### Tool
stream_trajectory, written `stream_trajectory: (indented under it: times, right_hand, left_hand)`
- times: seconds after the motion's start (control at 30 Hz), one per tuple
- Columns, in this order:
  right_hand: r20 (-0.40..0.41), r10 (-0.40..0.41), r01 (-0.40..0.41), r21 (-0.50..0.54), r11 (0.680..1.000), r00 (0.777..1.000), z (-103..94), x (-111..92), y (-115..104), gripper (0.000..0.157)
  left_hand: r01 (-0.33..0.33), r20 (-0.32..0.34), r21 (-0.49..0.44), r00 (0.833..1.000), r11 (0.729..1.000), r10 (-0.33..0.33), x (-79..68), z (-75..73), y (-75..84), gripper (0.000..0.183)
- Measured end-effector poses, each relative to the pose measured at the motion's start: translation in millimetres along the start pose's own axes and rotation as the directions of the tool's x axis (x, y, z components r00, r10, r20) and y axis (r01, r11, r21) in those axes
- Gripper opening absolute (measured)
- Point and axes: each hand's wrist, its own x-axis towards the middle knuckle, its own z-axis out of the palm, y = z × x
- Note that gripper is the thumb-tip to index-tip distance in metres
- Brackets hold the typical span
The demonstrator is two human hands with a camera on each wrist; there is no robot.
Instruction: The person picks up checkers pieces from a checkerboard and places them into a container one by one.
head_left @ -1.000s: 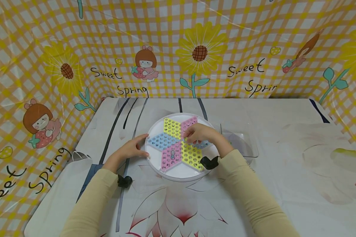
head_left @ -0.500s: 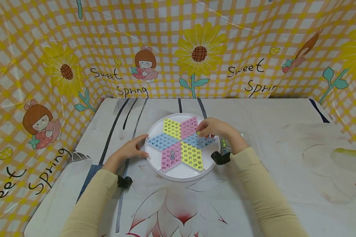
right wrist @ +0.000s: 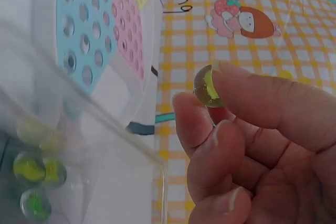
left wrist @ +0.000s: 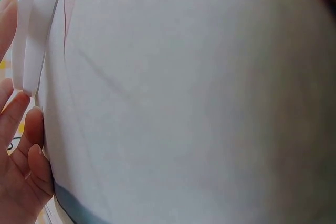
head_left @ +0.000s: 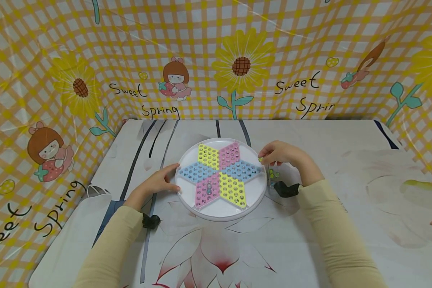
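Touching a round white plastic board [head_left: 219, 210] at left with spread left grip [head_left: 158, 181], transparent plastic box [right wrist: 131, 182] of glass marbles [right wrist: 27, 168] at board's right, pinching a clear yellow-green marble [right wrist: 206, 86] near the box in right grip [head_left: 283, 154], yellow-checked cloth [head_left: 201, 24] beyond.

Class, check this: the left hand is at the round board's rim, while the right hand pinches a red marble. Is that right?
Not red: the right wrist view shows the right hand pinching a clear marble with yellow inside. The rest stands.
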Motion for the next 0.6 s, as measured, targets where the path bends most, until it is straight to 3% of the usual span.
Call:
stream_trajectory:
  times: [0.6]
  right_hand:
    - [-0.042, 0.033, -0.032, 0.027, 0.999, 0.999, -20.4, -22, 35, 0.03]
  left_hand:
    - [0.015, -0.007, 0.014, 1.0, 1.0, -0.015, -0.7, 1.0, 1.2, 0.089]
